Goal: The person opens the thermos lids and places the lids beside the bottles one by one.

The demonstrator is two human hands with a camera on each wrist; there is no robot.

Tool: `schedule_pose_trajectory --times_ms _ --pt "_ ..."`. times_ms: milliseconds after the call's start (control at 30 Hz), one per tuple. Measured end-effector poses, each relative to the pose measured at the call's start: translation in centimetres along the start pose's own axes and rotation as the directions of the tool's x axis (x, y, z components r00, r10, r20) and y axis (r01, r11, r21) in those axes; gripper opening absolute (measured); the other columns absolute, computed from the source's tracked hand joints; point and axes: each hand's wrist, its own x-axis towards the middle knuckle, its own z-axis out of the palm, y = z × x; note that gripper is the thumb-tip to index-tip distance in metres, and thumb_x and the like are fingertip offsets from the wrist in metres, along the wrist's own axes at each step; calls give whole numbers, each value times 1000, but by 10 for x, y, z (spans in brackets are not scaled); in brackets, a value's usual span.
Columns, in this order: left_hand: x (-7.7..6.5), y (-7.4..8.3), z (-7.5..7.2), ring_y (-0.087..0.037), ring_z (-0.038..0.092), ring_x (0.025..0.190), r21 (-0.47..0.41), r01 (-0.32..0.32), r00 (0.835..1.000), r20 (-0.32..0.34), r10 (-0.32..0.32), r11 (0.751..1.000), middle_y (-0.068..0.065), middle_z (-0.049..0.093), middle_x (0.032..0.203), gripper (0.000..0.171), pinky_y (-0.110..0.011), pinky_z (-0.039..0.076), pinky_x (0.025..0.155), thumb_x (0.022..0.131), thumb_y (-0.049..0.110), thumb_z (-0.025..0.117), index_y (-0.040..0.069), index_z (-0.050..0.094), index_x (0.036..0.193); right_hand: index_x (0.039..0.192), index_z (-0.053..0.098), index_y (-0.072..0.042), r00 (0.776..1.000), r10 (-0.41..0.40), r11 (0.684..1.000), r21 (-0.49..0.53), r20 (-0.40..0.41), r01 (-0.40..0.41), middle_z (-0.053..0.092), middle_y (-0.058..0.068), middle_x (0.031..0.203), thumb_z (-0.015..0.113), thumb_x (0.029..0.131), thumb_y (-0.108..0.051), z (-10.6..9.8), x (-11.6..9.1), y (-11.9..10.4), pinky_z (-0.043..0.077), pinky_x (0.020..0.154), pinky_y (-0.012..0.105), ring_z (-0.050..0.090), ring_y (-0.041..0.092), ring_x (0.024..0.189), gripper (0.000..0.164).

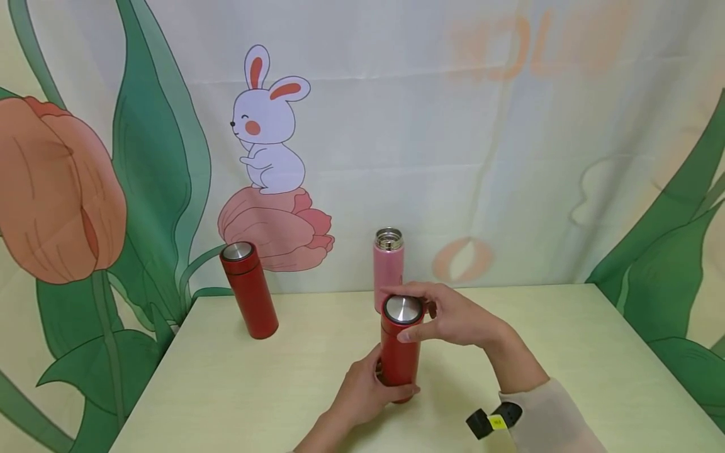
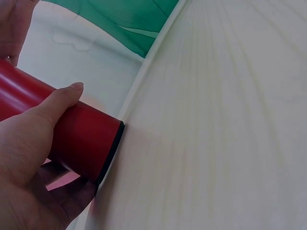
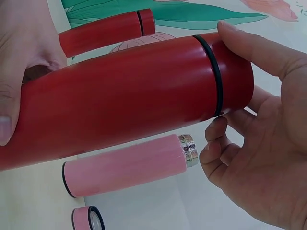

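Pale counter (image 1: pixel 306 371) below, the left hand (image 1: pixel 361 391) grips the nearer red flask (image 1: pixel 399 358); the right hand (image 1: pixel 455 316) clasps its lid (image 1: pixel 403 309), likely for unscrewing, so a firm twist seems due.

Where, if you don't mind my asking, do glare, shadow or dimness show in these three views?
Head view: bright glare on the steel lid top of the held red flask; left wrist view: dimmer overall, a pale sheen on the flask, soft shadow on the table beside its base; right wrist view: soft highlights near the black ring.
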Motion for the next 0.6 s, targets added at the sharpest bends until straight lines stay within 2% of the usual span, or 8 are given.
schedule_pose_trajectory --times_ms 167,333,467,600 --pt "0 0 0 -13 68 109 -1 3 1000 0 -3 1000 8 72 122 75 -39 56 96 80 51 87 29 53 142 150 55 -23 999 -6 995 -104 -48 1 69 -5 125 85 85 -21 0 -3 -5 51 94 40 61 19 114 71" --pt "1 -2 0 -12 68 108 1 -8 1000 0 8 1000 8 72 121 73 -38 57 95 80 51 87 29 53 141 152 53 -18 994 1 969 -246 -112 -29 64 -5 125 87 83 -29 4 -7 -17 52 97 42 60 16 114 78" --pt "1 -3 0 -12 68 108 -14 -9 1000 6 9 1000 8 71 120 74 -37 57 95 81 51 86 30 52 142 149 57 -17 985 23 922 -378 -172 -87 61 -4 126 89 80 -39 10 -9 -29 53 96 39 59 14 113 79" --pt "1 -2 1 -13 68 108 -16 2 1000 9 -2 1000 9 71 120 76 -38 57 94 81 52 86 31 50 145 142 63 -17 970 40 851 -501 -239 -158 61 -4 120 89 77 -53 16 -9 -38 54 88 33 60 12 105 79"
